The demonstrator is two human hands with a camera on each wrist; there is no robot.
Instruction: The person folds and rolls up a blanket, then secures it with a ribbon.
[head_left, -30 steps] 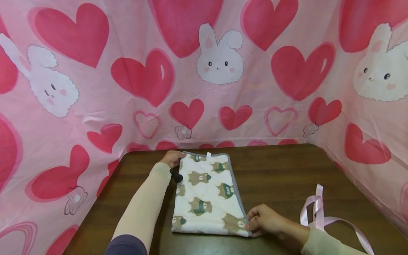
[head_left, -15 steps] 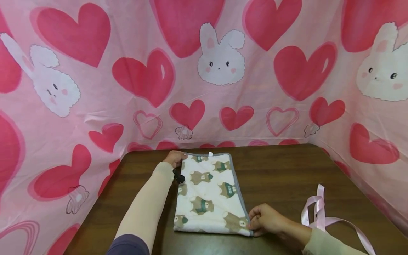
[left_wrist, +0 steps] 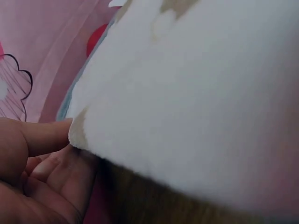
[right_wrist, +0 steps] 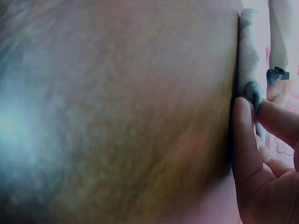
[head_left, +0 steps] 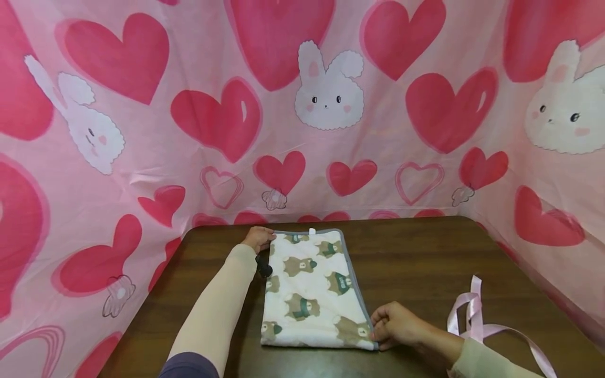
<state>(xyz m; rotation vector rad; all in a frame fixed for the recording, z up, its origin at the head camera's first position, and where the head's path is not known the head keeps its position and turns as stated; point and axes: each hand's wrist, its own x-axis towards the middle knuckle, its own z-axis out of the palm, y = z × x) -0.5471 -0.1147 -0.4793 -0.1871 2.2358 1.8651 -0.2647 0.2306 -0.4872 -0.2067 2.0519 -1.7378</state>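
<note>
A folded white fleece blanket (head_left: 312, 289) with brown bears and grey edging lies on the dark wooden table (head_left: 406, 262). My left hand (head_left: 259, 239) pinches its far left corner; in the left wrist view the thumb and fingers (left_wrist: 49, 136) grip the cloth's tip. At the near right corner my right hand (head_left: 394, 326) holds the grey-edged fold. The right wrist view shows that corner (right_wrist: 252, 93) between thumb and finger, close over the tabletop. A small white tag (head_left: 312, 231) sticks out from the blanket's far edge.
A loose pink satin ribbon (head_left: 476, 315) lies curled on the table to the right of my right hand. A small black camera (head_left: 263, 266) is strapped at the left wrist. Pink heart-and-bunny cloth (head_left: 326, 157) hangs around the table's far and side edges.
Both hands keep their hold on the same two corners. The blanket and left hand sit slightly farther right in view; otherwise only the head view has shifted a little.
</note>
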